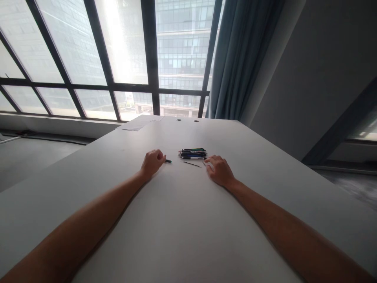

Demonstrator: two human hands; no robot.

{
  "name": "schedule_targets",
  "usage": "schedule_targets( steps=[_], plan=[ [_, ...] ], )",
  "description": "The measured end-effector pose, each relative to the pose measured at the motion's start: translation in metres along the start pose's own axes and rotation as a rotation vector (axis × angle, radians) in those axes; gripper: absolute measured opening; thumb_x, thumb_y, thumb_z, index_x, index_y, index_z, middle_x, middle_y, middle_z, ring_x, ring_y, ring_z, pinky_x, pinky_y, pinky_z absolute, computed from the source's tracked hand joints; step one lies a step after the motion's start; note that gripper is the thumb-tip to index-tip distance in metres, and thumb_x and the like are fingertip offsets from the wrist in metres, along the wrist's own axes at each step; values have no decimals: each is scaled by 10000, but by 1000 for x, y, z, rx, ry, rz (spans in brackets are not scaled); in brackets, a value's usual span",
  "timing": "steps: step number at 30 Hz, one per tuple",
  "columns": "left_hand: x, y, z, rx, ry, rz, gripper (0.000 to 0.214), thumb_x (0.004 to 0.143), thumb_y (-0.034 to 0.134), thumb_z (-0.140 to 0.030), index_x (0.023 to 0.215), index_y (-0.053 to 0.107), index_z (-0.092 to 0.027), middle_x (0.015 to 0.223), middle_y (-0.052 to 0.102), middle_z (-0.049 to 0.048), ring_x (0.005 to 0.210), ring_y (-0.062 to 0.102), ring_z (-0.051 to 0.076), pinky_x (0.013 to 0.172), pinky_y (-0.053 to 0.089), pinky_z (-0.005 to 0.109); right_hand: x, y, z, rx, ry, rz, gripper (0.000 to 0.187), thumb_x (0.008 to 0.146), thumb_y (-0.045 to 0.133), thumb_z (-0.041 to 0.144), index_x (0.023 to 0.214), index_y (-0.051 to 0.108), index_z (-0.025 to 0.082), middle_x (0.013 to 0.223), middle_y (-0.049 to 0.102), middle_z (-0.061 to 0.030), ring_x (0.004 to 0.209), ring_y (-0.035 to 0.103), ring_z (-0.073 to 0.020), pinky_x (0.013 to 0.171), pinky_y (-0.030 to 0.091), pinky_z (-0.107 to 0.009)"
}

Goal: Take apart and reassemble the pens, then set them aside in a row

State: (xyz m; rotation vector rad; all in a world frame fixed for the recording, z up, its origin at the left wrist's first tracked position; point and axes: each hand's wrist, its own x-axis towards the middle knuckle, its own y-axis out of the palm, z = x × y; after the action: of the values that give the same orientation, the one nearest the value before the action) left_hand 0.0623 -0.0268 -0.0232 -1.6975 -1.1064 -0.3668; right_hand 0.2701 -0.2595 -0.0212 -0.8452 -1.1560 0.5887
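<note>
Both my arms stretch out over a long white table (182, 220). My left hand (152, 162) is curled into a loose fist, and a dark pen piece (168, 160) pokes out from its fingers on the right side. My right hand (218, 169) rests on the table with its fingers bent down, touching a small white part at its fingertips. Between the hands lies a thin dark pen refill (192, 164). Just beyond it sits a small pile of several pens (193, 154), dark, blue and green.
Sheets of paper (138, 124) lie at the table's far left corner, with two round cable holes (187, 120) near the far edge. Large windows (123, 59) and a blue curtain (241, 59) stand behind. A grey wall (318, 70) runs along the right.
</note>
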Motion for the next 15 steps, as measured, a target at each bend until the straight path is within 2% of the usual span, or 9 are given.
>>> schedule_targets(
  steps=[9,15],
  plan=[
    [1,0,0,-38,-23,4,238,794,638,-377,671,610,-175,613,601,-7,561,513,122,604,411,261,0,2,-1,-8,-18,-8,205,811,515,148,965,648,175,1068,668,-88,1014,563,-232,862,374,-343],
    [1,0,-1,-34,-11,12,239,775,641,-308,604,548,-170,558,554,-25,521,469,102,545,366,234,1,-2,2,-4,-26,-29,182,827,519,158,949,654,173,1052,671,-80,999,570,-226,849,381,-344]
  ],
)
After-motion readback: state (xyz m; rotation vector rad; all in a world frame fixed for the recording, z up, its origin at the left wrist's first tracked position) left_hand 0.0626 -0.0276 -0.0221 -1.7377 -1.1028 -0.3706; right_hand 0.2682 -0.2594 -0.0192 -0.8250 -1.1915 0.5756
